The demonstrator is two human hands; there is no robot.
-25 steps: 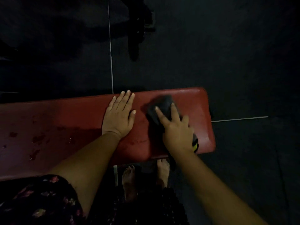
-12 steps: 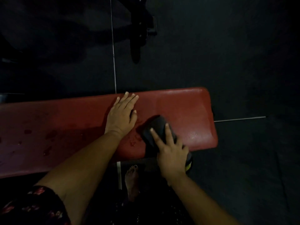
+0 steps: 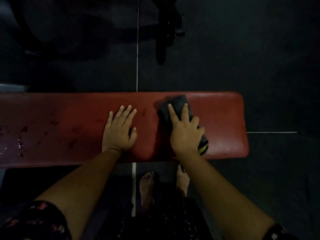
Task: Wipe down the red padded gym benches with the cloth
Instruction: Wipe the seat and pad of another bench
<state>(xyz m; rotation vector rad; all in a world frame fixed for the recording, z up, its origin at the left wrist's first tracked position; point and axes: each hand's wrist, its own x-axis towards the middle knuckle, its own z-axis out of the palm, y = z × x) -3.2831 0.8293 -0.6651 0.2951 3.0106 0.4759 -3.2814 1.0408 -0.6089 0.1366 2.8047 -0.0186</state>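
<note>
A long red padded bench (image 3: 223, 122) runs across the middle of the view, its rounded end at the right. A dark cloth (image 3: 177, 105) with a yellow-striped edge lies on the pad near the far edge. My right hand (image 3: 184, 130) presses it down with straight spread fingers. My left hand (image 3: 119, 130) rests flat on the pad just left of the cloth, holding nothing. Wet drops and smears dot the left part of the pad.
Dark rubber floor (image 3: 259, 58) surrounds the bench, crossed by thin white lines. A black piece of gym equipment (image 3: 166, 33) stands beyond the bench. Two bare feet (image 3: 147, 189) stand on the floor at the near side.
My right hand has pushed the cloth from the near edge back toward the far edge of the pad. My left hand stays flat on the bench.
</note>
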